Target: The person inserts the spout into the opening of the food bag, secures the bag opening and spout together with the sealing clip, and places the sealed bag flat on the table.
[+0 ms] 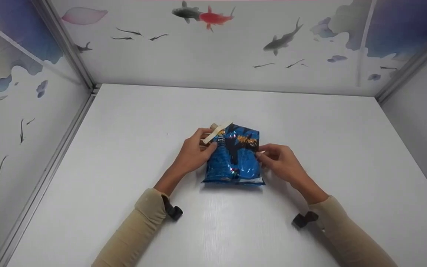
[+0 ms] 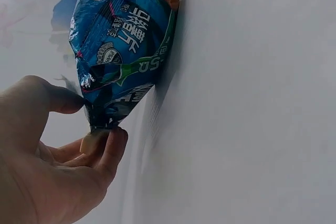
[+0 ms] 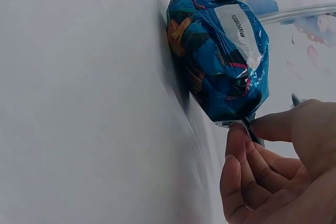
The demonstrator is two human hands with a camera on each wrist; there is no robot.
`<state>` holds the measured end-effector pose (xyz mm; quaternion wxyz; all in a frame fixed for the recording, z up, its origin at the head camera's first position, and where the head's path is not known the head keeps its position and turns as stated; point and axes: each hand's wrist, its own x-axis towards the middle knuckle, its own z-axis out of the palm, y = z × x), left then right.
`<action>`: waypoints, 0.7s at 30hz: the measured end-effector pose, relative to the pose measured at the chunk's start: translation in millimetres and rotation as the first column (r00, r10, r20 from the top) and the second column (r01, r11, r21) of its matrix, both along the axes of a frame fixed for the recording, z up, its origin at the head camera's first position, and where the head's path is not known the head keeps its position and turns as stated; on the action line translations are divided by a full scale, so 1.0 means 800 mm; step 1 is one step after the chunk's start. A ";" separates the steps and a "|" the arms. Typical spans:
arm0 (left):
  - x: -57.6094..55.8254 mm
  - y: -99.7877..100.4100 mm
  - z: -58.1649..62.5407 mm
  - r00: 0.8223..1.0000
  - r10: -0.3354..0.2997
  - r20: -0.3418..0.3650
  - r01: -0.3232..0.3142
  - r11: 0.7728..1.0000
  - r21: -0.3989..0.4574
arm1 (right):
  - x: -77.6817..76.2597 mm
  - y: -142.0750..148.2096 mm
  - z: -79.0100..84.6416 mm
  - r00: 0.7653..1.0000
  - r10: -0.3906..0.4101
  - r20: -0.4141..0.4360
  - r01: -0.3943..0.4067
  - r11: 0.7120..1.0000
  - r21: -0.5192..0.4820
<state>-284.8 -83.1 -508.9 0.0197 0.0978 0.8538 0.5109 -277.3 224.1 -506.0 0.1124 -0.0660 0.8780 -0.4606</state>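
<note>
A glossy blue bag of potato chips [image 1: 235,159] lies on the white table, puffed up, its crimped lower edge toward me. My left hand [image 1: 195,152] holds its left side, with the thumb on the bag and the fingers around the edge. Across the upper left corner runs a pale yellowish strip [image 1: 217,133]; what it is made of I cannot tell. In the left wrist view a tan piece [image 2: 90,143] shows by the left fingers. My right hand [image 1: 281,163] pinches the bag's right edge between thumb and fingers, as the right wrist view shows.
White table surface [image 1: 124,148] lies all around the bag. Panels printed with fish [image 1: 213,17] stand at the back and both sides, joined by metal corner rails [image 1: 65,48]. Black wrist cameras [image 1: 173,211] sit at both sleeve cuffs.
</note>
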 end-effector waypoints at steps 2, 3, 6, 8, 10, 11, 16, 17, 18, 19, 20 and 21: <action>-0.001 0.000 -0.001 1.000 -0.002 -0.003 0.002 1.000 -0.004 | -0.001 0.000 0.000 1.000 -0.004 0.007 0.004 1.000 0.010; -0.001 0.000 -0.001 1.000 -0.004 -0.003 0.004 1.000 -0.004 | -0.001 0.000 -0.001 1.000 -0.006 0.012 0.006 1.000 0.014; -0.001 -0.001 -0.003 1.000 -0.003 -0.001 0.003 1.000 -0.008 | 0.000 -0.001 -0.001 1.000 -0.012 0.023 0.011 1.000 0.019; 0.000 -0.001 -0.003 1.000 0.000 0.003 0.000 1.000 -0.013 | 0.000 -0.002 -0.001 1.000 -0.014 0.027 0.013 1.000 0.020; 0.000 -0.001 -0.002 1.000 0.004 0.005 -0.004 1.000 -0.019 | 0.001 -0.003 -0.001 1.000 -0.014 0.027 0.013 1.000 0.020; 0.001 -0.001 -0.002 1.000 0.007 0.007 -0.007 1.000 -0.024 | 0.001 -0.003 -0.002 1.000 -0.014 0.025 0.013 1.000 0.020; 0.001 0.001 -0.001 0.999 0.034 0.011 -0.034 0.998 -0.055 | 0.001 -0.002 -0.004 1.000 -0.008 0.017 0.008 1.000 0.023; 0.001 0.001 -0.001 0.999 0.042 0.012 -0.041 0.997 -0.059 | 0.001 -0.001 -0.004 1.000 -0.007 0.016 0.007 1.000 0.023; 0.000 0.001 -0.001 0.999 0.048 0.012 -0.048 0.997 -0.063 | 0.001 -0.001 -0.005 1.000 -0.007 0.016 0.007 1.000 0.021; 0.000 0.001 -0.001 0.998 0.055 0.012 -0.054 0.996 -0.064 | 0.001 0.000 -0.005 1.000 -0.007 0.015 0.007 1.000 0.017; 0.000 0.001 -0.001 0.998 0.059 0.011 -0.058 0.996 -0.063 | 0.001 0.000 -0.005 1.000 -0.008 0.015 0.007 1.000 0.012; 0.000 0.001 -0.001 0.998 0.063 0.011 -0.063 0.996 -0.061 | 0.001 0.000 -0.005 1.000 -0.008 0.014 0.008 1.000 0.007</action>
